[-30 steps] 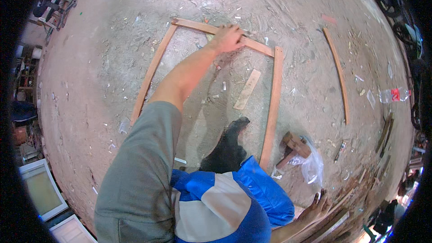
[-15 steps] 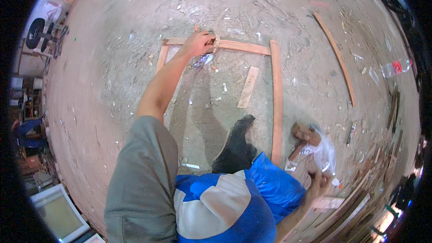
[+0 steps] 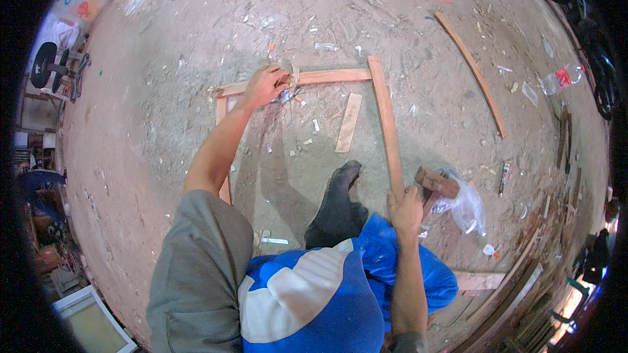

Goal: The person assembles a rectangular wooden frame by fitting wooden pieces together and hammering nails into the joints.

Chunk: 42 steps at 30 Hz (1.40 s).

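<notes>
A frame of thin wooden strips lies on the dirt floor, with a far strip (image 3: 333, 76) joined to a right side strip (image 3: 385, 117) and a left one (image 3: 220, 114). My left hand (image 3: 265, 85) is over the far strip, its fingers closed on a tan ring-shaped thing (image 3: 295, 78); its exact kind is unclear. Near my body, my right hand (image 3: 407, 210) is closed around the near end of the right side strip. Just right of that hand, a wooden mallet (image 3: 439, 183) rests against a clear plastic bag (image 3: 466, 209).
Inside the frame lies a short flat wood piece (image 3: 348, 123), near my dark-covered foot (image 3: 337, 206). A long strip (image 3: 471, 73) and a plastic bottle (image 3: 564, 80) lie at the right. Scrap lumber (image 3: 517, 281) is piled at the lower right. Small litter dots the floor.
My right hand has moved left from beside the plastic bag and taken hold of the right side strip. The frame appears turned slightly, its far strip now sloping the other way.
</notes>
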Each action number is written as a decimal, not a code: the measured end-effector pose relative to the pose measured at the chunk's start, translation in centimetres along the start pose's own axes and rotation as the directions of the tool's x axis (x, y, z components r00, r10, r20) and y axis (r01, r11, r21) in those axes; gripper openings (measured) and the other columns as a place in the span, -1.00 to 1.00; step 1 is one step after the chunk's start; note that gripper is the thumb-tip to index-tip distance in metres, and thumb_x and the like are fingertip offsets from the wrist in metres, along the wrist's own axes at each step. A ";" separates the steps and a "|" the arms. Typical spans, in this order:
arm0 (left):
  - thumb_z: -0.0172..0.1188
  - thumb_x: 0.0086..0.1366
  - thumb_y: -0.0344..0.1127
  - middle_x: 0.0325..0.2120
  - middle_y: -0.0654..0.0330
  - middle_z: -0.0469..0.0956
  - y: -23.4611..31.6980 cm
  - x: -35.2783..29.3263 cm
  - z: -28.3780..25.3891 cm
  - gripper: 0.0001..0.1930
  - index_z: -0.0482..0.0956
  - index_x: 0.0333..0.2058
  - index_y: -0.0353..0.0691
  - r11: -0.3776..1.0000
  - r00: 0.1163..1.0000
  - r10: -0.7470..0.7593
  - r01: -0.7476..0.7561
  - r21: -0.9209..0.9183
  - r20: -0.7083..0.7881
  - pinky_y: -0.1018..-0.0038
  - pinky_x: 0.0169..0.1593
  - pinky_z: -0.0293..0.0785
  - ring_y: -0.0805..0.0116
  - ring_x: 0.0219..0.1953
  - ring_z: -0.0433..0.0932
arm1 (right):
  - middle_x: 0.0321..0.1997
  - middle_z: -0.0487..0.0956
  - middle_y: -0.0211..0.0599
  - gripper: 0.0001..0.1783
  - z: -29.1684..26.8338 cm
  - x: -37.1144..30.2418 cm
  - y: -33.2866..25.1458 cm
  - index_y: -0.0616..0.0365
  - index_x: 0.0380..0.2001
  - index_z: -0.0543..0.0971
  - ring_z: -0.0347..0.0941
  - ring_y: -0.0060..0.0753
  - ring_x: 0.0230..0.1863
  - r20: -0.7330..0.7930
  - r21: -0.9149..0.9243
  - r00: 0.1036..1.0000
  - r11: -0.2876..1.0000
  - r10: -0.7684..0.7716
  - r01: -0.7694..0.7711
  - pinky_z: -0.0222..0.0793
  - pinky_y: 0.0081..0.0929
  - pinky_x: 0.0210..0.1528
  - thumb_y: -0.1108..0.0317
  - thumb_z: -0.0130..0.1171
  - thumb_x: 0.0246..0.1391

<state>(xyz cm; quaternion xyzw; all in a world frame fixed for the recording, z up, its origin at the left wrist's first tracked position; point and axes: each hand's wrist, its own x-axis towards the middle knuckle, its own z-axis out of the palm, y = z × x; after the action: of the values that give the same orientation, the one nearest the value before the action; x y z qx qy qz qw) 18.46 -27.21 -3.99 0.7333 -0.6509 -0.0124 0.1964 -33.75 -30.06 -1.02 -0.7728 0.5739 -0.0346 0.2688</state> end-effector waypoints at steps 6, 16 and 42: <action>0.34 0.17 -0.20 -0.30 0.06 0.56 1.0 -3.2 -1.5 -0.66 0.61 -0.10 -0.17 0.998 0.998 -0.048 0.050 -0.030 0.042 0.12 -0.08 0.48 -0.06 -0.19 0.54 | -0.17 0.55 0.31 -0.47 -3.5 -1.3 3.4 0.37 -0.08 0.41 0.50 0.41 -0.11 0.018 0.000 0.997 0.997 -0.075 0.076 0.42 0.12 -0.07 0.21 0.34 0.03; 0.39 0.13 -0.20 -0.36 0.09 0.59 7.2 -13.0 -3.8 -0.70 0.63 -0.21 -0.22 0.962 0.986 -0.143 0.160 -0.223 0.090 0.17 -0.11 0.49 0.01 -0.25 0.56 | -0.21 0.62 0.30 -0.44 -6.6 -6.0 5.1 0.36 -0.04 0.51 0.57 0.34 -0.13 0.241 -0.158 0.958 0.981 0.153 -0.117 0.46 0.10 -0.11 0.15 0.33 0.00; 0.29 0.27 -0.15 0.04 -0.03 0.50 16.9 -8.7 0.2 -0.54 0.50 0.11 -0.14 0.956 0.992 0.013 0.025 -0.294 0.124 0.14 0.15 0.45 -0.09 0.10 0.48 | -0.13 0.51 0.17 -0.58 2.5 0.9 -4.9 0.33 -0.17 0.44 0.48 0.28 -0.11 0.000 0.002 0.972 0.972 -0.234 0.234 0.46 0.03 -0.09 0.19 0.28 0.11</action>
<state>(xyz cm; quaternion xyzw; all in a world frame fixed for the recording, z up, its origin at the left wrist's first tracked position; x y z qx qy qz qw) 1.05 -20.17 -1.16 0.6956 -0.6505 -0.1557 0.2623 -28.25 -29.00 -1.13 -0.8347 0.4787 -0.0667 0.2638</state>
